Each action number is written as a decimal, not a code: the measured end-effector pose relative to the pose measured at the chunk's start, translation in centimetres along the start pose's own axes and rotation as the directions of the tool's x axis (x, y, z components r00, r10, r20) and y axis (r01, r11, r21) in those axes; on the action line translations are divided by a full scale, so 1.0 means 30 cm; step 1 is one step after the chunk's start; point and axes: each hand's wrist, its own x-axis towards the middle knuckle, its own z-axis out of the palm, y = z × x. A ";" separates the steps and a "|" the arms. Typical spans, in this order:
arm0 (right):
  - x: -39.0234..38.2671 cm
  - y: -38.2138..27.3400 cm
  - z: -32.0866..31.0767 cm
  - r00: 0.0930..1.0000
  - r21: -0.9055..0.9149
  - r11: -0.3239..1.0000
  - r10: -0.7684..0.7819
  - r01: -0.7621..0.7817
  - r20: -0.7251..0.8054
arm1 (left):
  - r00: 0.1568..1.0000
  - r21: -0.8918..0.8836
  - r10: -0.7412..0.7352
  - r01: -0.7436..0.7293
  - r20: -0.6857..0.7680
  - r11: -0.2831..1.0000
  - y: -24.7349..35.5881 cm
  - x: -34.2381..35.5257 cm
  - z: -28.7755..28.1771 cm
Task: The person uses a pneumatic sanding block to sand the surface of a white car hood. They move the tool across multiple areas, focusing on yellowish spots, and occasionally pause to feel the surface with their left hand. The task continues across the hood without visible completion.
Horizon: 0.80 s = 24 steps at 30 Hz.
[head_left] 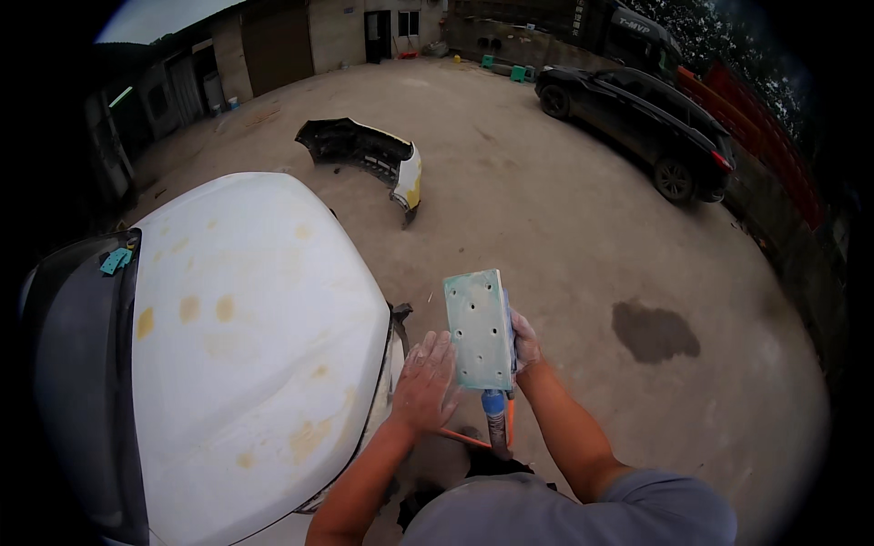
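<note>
My right hand [524, 346] grips a power sander, held with its pale green perforated pad [482, 324] facing up. A blue and black hose fitting [494, 414] hangs from its lower end, beside an orange hose [464, 439]. My left hand [425, 380] is beside the pad's left edge, fingers stretched out and dusted white; I cannot tell if they touch it. To the left lies a white car hood [250, 337] with several yellowish sanded patches. Some teal sanding sheets [116, 260] sit by the dark windshield [73, 382].
A detached white and black bumper [407, 175] lies on the concrete ground beyond the hood. A black car [637, 127] stands at the back right, in front of a truck [637, 41]. A dark wet patch [654, 328] is to my right. A building [332, 41] lines the back.
</note>
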 end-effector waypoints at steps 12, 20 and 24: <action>-0.078 -0.236 -0.599 0.983 0.271 0.952 -0.107 0.145 -0.151 | 0.987 -0.245 0.094 -0.123 -0.128 0.962 0.229 0.355 0.553; -0.035 -0.498 -0.921 0.985 0.456 0.889 0.115 -0.042 -0.133 | 0.973 -0.352 0.212 -0.168 0.089 0.921 0.175 0.693 0.807; 0.050 -0.494 -0.991 0.981 0.440 0.896 0.136 -0.062 -0.138 | 0.967 -0.294 0.249 -0.224 0.051 0.929 0.119 0.750 0.844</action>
